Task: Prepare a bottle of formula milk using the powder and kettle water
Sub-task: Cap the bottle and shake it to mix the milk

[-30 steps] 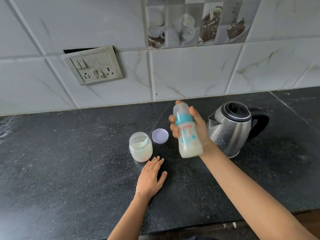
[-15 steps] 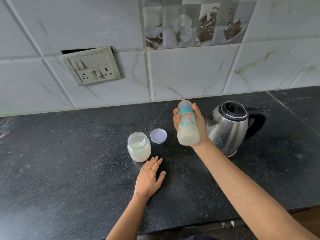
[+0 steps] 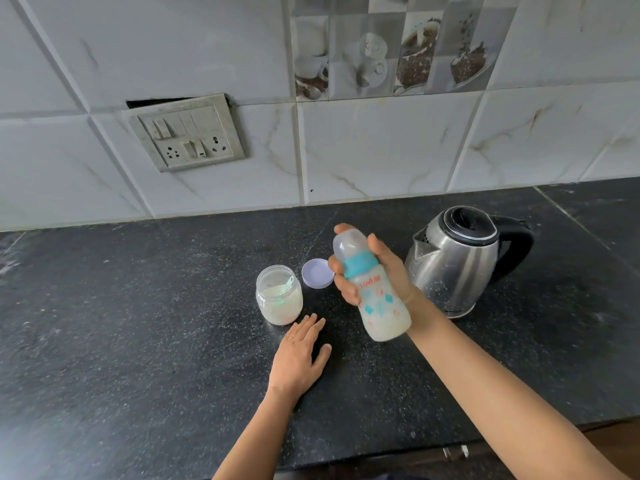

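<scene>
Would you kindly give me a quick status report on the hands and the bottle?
Right hand grips capped bottle, milky, above counter. Left hand flat on counter. Jar open, lid beside it.

Kettle [image 3: 460, 265] lower left hidden behind right hand [image 3: 389, 268] — both forearms cut by bottom edge.

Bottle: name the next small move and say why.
Probably shake the bottle: the right hand grips it tilted above the counter, cap on, with milky liquid inside that is possibly not fully mixed. The left hand rests flat on the counter.
</scene>
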A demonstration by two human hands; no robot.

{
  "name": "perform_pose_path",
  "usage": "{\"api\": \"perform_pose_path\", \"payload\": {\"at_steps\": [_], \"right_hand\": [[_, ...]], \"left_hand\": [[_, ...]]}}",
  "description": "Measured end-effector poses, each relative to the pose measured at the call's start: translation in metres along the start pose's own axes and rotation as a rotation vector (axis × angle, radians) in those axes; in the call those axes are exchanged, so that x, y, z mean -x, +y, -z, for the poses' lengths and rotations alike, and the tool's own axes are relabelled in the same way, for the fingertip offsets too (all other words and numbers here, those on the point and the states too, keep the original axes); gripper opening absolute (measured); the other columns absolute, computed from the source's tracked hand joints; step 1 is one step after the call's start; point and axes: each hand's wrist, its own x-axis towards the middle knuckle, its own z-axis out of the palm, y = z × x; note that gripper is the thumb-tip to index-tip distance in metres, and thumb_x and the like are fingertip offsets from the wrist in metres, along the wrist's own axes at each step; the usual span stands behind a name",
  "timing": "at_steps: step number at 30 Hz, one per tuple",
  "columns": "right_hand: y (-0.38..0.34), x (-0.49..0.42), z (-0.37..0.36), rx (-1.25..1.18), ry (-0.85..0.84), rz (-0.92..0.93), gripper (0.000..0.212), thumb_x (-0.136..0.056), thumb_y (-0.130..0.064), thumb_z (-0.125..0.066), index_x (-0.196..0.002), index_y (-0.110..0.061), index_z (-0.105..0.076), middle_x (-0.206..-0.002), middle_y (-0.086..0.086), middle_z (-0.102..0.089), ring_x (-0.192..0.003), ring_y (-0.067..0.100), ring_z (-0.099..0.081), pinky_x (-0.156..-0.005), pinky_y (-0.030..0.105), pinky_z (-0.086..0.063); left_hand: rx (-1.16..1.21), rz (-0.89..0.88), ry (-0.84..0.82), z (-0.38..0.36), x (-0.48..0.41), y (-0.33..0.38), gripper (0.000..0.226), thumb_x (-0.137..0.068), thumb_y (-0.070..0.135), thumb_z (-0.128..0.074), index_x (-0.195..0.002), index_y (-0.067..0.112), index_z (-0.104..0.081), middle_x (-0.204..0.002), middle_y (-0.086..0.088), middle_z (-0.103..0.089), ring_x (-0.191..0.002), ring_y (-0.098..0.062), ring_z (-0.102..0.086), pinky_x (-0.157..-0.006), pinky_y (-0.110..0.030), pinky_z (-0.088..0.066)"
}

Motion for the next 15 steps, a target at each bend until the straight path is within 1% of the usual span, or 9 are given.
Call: {"api": "perform_pose_path", "payload": {"at_steps": [2, 4, 5, 7, 8, 10, 11, 13, 15], "right_hand": [[-0.004, -0.005, -0.007, -0.129, 0.154, 0.050, 0.052, -0.075, -0.040, -0.075, -0.117, -0.014, -0.057, -0.092, 0.014, -0.062, -0.066, 0.023, -0.065, -0.056, 0.032, -0.057], [-0.009, -0.011, 0.002, -0.374, 0.352, 0.114, 0.059, -0.071, -0.039, -0.076, -0.114, -0.007, -0.053, -0.088, 0.013, -0.064, -0.066, 0.024, -0.068, -0.054, 0.033, -0.057], [-0.011, -0.012, 0.001, -0.468, 0.367, 0.107, 0.059, -0.072, -0.038, -0.075, -0.114, -0.003, -0.052, -0.087, 0.014, -0.064, -0.067, 0.026, -0.068, -0.054, 0.034, -0.057], [-0.016, -0.011, -0.002, -0.436, 0.202, -0.002, 0.053, -0.076, -0.033, -0.075, -0.112, 0.001, -0.053, -0.091, 0.017, -0.062, -0.068, 0.028, -0.066, -0.059, 0.037, -0.058], [-0.017, -0.008, -0.004, -0.276, 0.118, -0.013, 0.050, -0.080, -0.034, -0.072, -0.115, -0.002, -0.054, -0.093, 0.018, -0.061, -0.068, 0.027, -0.064, -0.059, 0.036, -0.057], [-0.018, -0.004, -0.011, -0.001, 0.029, 0.055, 0.046, -0.084, -0.039, -0.067, -0.120, -0.014, -0.054, -0.093, 0.017, -0.060, -0.064, 0.024, -0.062, -0.056, 0.032, -0.055], [-0.019, -0.005, -0.015, 0.003, 0.044, 0.076, 0.048, -0.081, -0.040, -0.069, -0.120, -0.015, -0.055, -0.093, 0.016, -0.060, -0.063, 0.023, -0.062, -0.055, 0.032, -0.055], [-0.022, -0.009, -0.017, -0.217, 0.231, 0.130, 0.058, -0.068, -0.035, -0.082, -0.112, -0.009, -0.055, -0.089, 0.015, -0.062, -0.063, 0.024, -0.065, -0.054, 0.032, -0.057], [-0.025, -0.014, -0.007, -0.460, 0.398, 0.166, 0.055, -0.072, -0.034, -0.079, -0.110, -0.005, -0.052, -0.085, 0.016, -0.063, -0.063, 0.026, -0.067, -0.053, 0.034, -0.057]], "left_hand": [[-0.001, -0.004, 0.003, -0.001, 0.000, 0.000, 0.063, -0.093, 0.056, -0.029, -0.147, 0.025, -0.038, -0.155, 0.002, -0.033, -0.146, -0.010, -0.023, -0.121, -0.030, -0.013], [0.002, -0.004, 0.009, -0.001, 0.001, 0.001, 0.062, -0.093, 0.055, -0.029, -0.146, 0.025, -0.038, -0.155, 0.001, -0.034, -0.145, -0.010, -0.024, -0.121, -0.031, -0.015], [0.003, -0.005, 0.010, -0.001, 0.001, 0.002, 0.062, -0.093, 0.055, -0.030, -0.146, 0.024, -0.039, -0.155, 0.001, -0.034, -0.145, -0.010, -0.024, -0.121, -0.031, -0.015], [0.002, -0.003, 0.010, -0.002, 0.001, 0.001, 0.062, -0.093, 0.054, -0.031, -0.146, 0.024, -0.039, -0.155, 0.001, -0.034, -0.145, -0.010, -0.025, -0.121, -0.030, -0.015], [0.000, 0.000, 0.011, -0.002, 0.001, 0.000, 0.061, -0.093, 0.054, -0.031, -0.146, 0.024, -0.039, -0.155, 0.002, -0.035, -0.145, -0.010, -0.025, -0.121, -0.030, -0.015], [-0.003, 0.000, 0.011, -0.002, 0.001, 0.000, 0.061, -0.093, 0.055, -0.031, -0.146, 0.025, -0.039, -0.155, 0.002, -0.035, -0.145, -0.010, -0.025, -0.121, -0.029, -0.014], [-0.006, -0.002, 0.010, -0.002, 0.000, 0.000, 0.061, -0.093, 0.055, -0.031, -0.146, 0.025, -0.039, -0.155, 0.002, -0.034, -0.145, -0.010, -0.025, -0.121, -0.029, -0.014], [-0.011, -0.004, 0.009, -0.002, 0.001, 0.001, 0.061, -0.094, 0.054, -0.031, -0.147, 0.025, -0.038, -0.155, 0.003, -0.034, -0.145, -0.009, -0.024, -0.121, -0.028, -0.012], [-0.006, -0.006, 0.016, -0.001, 0.001, 0.002, 0.060, -0.094, 0.054, -0.031, -0.146, 0.025, -0.039, -0.155, 0.003, -0.034, -0.145, -0.008, -0.024, -0.121, -0.027, -0.012]]}}
